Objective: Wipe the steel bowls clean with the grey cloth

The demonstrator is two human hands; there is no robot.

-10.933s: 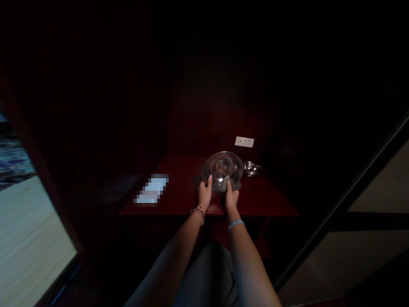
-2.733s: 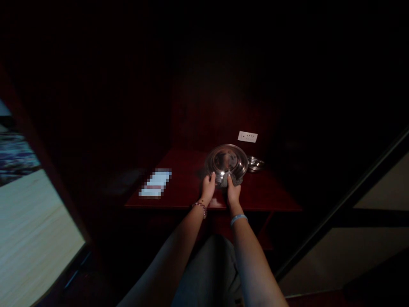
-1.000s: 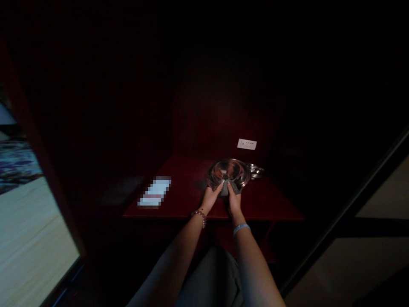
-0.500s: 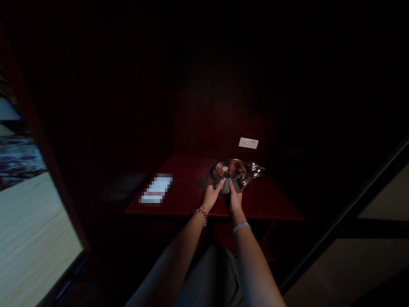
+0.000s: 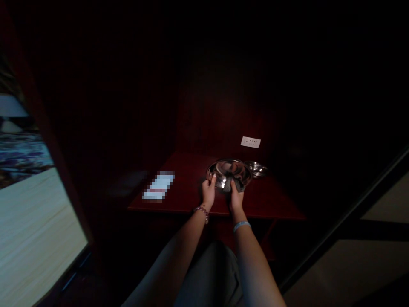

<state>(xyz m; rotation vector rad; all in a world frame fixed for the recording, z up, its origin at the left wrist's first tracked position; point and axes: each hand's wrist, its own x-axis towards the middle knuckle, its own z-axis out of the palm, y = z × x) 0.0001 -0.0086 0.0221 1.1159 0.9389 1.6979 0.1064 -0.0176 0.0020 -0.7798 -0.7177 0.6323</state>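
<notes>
A shiny metal bowl (image 5: 228,167) is held up over the dark red shelf (image 5: 188,200), its inside facing me. My left hand (image 5: 208,192) grips its near left rim, thumb over the edge and fingers hidden beneath. A grey cloth (image 5: 227,186) is draped over the near right rim. My right hand (image 5: 236,195) pinches that cloth against the bowl, thumb on the inside. Behind the bowl on the right, more metal bowls (image 5: 258,169) appear to stand on the shelf; how many is unclear.
A pixelated white sheet (image 5: 159,186) lies at the shelf's left. Above the shelf, a white socket plate (image 5: 251,142) is set in the dark back panel. Dark side walls flank the shelf. A pale wooden surface (image 5: 38,230) is at the far left.
My left hand has shifted left along the rim, away from the cloth. The bowl now tips more toward me, showing its inside. The right hand has moved slightly right with the cloth.
</notes>
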